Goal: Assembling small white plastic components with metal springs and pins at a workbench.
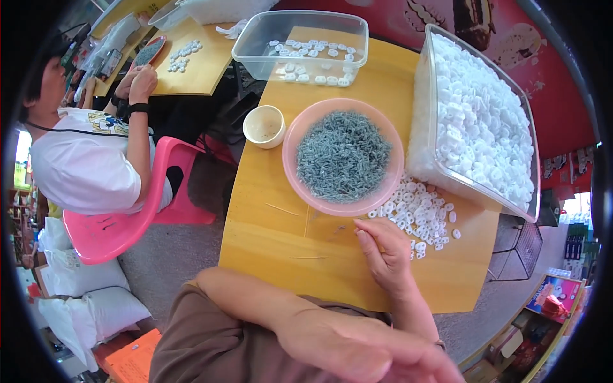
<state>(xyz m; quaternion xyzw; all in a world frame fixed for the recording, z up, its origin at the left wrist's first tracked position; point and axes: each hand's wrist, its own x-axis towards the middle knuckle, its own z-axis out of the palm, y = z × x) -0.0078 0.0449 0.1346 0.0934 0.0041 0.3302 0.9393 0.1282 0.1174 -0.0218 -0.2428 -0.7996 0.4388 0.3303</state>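
My right hand (pixel 386 252) is low over the near part of the yellow table (pixel 262 239). Its thumb and forefinger are pinched together; whatever is between them is too small to make out. Large and close, my left hand (pixel 351 345) crosses in front of my body with fingers stretched out, partly cut off by the lower edge. Beyond the right hand stands a pink bowl (pixel 290 159) full of small grey-blue pieces (pixel 345 156). Loose white plastic pieces (pixel 421 217) with holes lie beside it. Several thin sticks (pixel 281 209) are on the tabletop.
A clear tub (pixel 440 143) heaped with white pieces stands at right. Farther back is a clear box (pixel 255 67) with white pieces showing in it. A cream cup (pixel 250 131) stands left of the bowl. A person (pixel 89 159) sits left on a pink chair (pixel 105 226).
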